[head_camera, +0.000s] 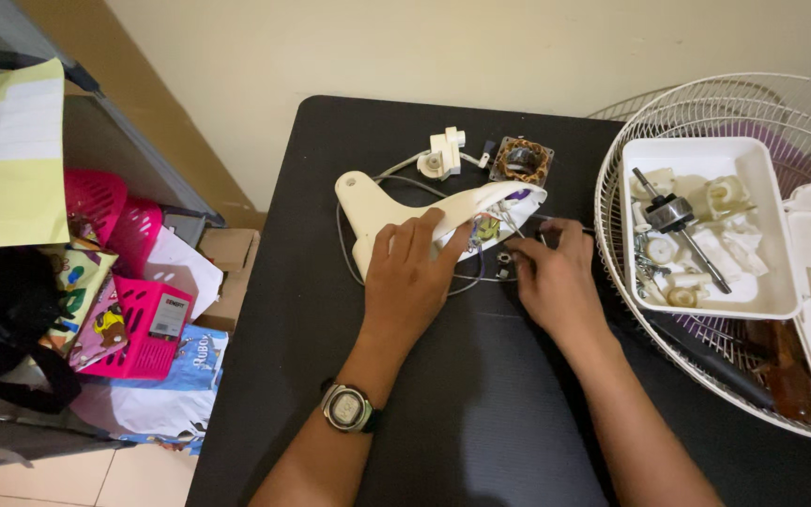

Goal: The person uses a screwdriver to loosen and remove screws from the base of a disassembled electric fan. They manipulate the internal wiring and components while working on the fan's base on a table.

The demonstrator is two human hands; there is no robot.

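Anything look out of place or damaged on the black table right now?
Nothing looks broken. The cream plastic fan housing lies open under the left hand, its coloured wires exposed. The copper-wound motor stator sits loose behind it. The right hand rests on thin wires trailing from the housing.
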